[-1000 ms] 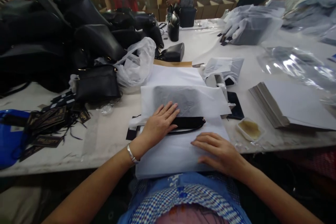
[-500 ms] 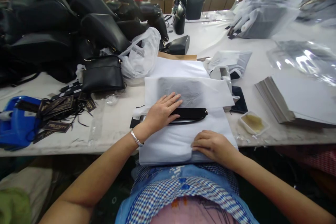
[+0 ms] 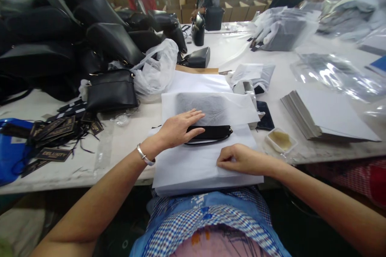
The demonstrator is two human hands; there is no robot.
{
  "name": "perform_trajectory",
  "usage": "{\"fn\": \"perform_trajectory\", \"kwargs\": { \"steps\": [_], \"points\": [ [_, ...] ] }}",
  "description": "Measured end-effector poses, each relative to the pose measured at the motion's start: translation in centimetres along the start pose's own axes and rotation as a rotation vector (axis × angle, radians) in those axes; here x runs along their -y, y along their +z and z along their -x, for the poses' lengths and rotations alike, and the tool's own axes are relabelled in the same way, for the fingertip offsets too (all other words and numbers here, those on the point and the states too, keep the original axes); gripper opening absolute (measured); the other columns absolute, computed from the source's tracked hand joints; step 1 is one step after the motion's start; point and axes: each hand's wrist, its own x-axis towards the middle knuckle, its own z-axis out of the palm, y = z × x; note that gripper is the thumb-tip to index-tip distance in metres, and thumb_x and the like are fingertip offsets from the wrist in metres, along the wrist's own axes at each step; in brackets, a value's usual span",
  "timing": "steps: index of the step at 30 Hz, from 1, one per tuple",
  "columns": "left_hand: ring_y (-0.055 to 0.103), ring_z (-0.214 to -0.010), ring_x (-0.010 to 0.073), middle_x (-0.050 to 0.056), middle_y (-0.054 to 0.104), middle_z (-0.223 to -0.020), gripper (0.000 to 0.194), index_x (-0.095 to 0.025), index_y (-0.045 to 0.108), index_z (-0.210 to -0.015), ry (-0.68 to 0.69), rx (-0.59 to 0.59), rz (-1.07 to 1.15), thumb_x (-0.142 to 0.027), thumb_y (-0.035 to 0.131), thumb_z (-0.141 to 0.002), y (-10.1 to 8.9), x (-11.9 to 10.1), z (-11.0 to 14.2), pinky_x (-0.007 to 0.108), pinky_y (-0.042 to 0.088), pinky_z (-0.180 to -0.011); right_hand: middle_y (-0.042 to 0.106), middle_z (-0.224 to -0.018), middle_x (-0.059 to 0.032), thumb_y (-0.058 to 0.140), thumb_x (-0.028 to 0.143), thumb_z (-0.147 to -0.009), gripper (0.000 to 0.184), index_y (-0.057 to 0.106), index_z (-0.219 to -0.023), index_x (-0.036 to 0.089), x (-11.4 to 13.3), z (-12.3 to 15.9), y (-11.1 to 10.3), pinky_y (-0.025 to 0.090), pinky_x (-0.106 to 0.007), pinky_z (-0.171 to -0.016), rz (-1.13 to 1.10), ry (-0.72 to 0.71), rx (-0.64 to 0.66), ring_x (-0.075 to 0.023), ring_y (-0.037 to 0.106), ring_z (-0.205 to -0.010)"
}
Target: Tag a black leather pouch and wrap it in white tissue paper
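A small black bag (image 3: 212, 132) lies flat on a stack of white paper sheets (image 3: 187, 168), partly covered by a white wrapping sheet (image 3: 241, 108) through which a dark shape shows. My left hand (image 3: 177, 130), wearing a silver bracelet, stretches over the bag's left end with its fingers straight and the thumb apart. Closer to the front edge, my right hand (image 3: 237, 158) is closed at the top sheet of white paper, its fingertips pressed together. The fingers hide exactly how much paper is between them.
Black bags (image 3: 114, 40) are heaped at the left, beside a crumpled plastic bag (image 3: 158, 66). Tags (image 3: 54, 153) lie near a blue container (image 3: 12, 160). To the right stand a small dish (image 3: 281, 140) and a stack of grey boards (image 3: 328, 112). Other people work across the table.
My left hand has shifted slightly left off the wrapping sheet. The right hand has moved a little away from the front edge, its fingers more curled. The camera view has shifted slightly.
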Motion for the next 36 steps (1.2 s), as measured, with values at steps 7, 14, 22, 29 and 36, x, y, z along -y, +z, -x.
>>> {"fn": "perform_trajectory", "kwargs": {
  "steps": [7, 14, 22, 29, 36],
  "points": [
    [0.04, -0.142, 0.0204, 0.007, 0.048, -0.151, 0.056, -0.021, 0.047, -0.144, 0.009, -0.009, 0.017, -0.052, 0.045, -0.098, 0.3, 0.4, 0.0, 0.035, 0.036, -0.116, 0.074, -0.085, 0.0004, 0.067, 0.023, -0.084, 0.01, 0.077, -0.086, 0.024, -0.2, 0.4, 1.2, 0.05, -0.025, -0.075, 0.071, -0.008, -0.106, -0.0156, 0.066, -0.077],
    [0.039, -0.143, 0.0203, 0.006, 0.046, -0.152, 0.056, -0.022, 0.045, -0.145, 0.003, 0.017, 0.024, -0.052, 0.046, -0.098, 0.2, 0.4, 0.0, 0.035, 0.036, -0.116, 0.074, -0.087, -0.0001, 0.065, 0.023, -0.086, 0.012, 0.077, -0.086, 0.024, -0.2, 0.2, 1.0, 0.049, -0.024, -0.075, 0.094, -0.023, -0.081, -0.0157, 0.067, -0.079],
    [0.037, -0.144, 0.0202, 0.008, 0.045, -0.152, 0.057, -0.021, 0.045, -0.145, 0.006, 0.015, 0.018, -0.052, 0.046, -0.098, 0.2, 0.3, 0.0, 0.036, 0.035, -0.117, 0.074, -0.079, 0.0, 0.062, 0.017, -0.08, 0.016, 0.077, -0.081, 0.021, 0.9, 0.0, -0.1, 0.049, -0.024, -0.069, 0.066, -0.028, -0.013, -0.0153, 0.066, -0.071],
    [0.038, -0.143, 0.0217, 0.007, 0.045, -0.153, 0.057, -0.021, 0.045, -0.145, 0.011, 0.019, 0.039, -0.052, 0.045, -0.098, 0.3, 0.6, -0.1, 0.037, 0.035, -0.117, 0.073, -0.077, -0.0001, 0.061, 0.017, -0.078, 0.016, 0.076, -0.08, 0.021, 1.3, -0.4, -0.9, 0.048, -0.026, -0.071, 0.099, -0.049, -0.109, -0.0151, 0.064, -0.07],
    [0.037, -0.144, 0.0209, 0.007, 0.045, -0.153, 0.058, -0.021, 0.044, -0.146, 0.007, 0.035, 0.026, -0.054, 0.044, -0.098, 0.1, 0.5, -0.1, 0.036, 0.034, -0.117, 0.073, -0.078, -0.0008, 0.06, 0.019, -0.08, 0.015, 0.075, -0.081, 0.019, 1.2, -0.3, -1.1, 0.049, -0.024, -0.07, 0.003, -0.025, -0.062, -0.0146, 0.064, -0.071]
  ]
}}
